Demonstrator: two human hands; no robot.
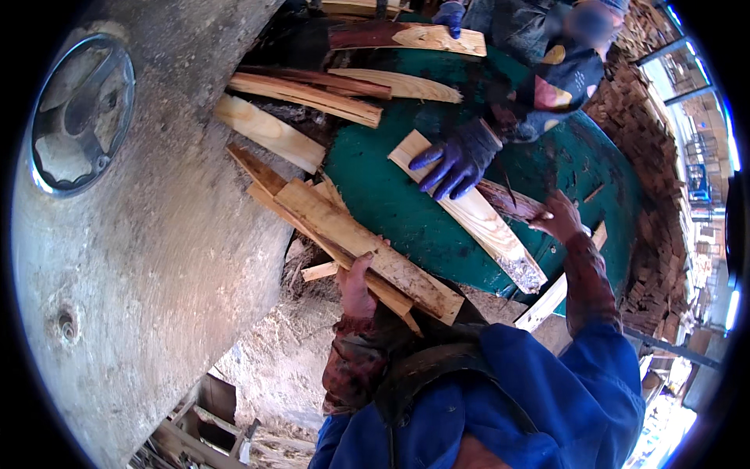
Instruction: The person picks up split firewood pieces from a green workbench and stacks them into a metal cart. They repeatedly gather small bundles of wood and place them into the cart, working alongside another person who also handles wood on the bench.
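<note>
My left hand (358,291) is closed on the near edge of a stack of rough wooden boards (367,252), which slants from the grey machine side down toward me. At the right, my right hand (561,217) grips the end of a reddish-brown, bark-faced wood slab (509,200). Across that slab's far part lies a pale plank (476,219). A co-worker's purple-gloved hand (461,160) rests spread on this plank. Beneath them is a round green table (375,187).
A large grey metal panel (172,195) with a round fitting fills the left. More slats (305,98) lie at the far left of the table. The co-worker's other gloved hand (451,16) holds a bark-edged board (406,37). Stacked wood (656,195) stands at the right.
</note>
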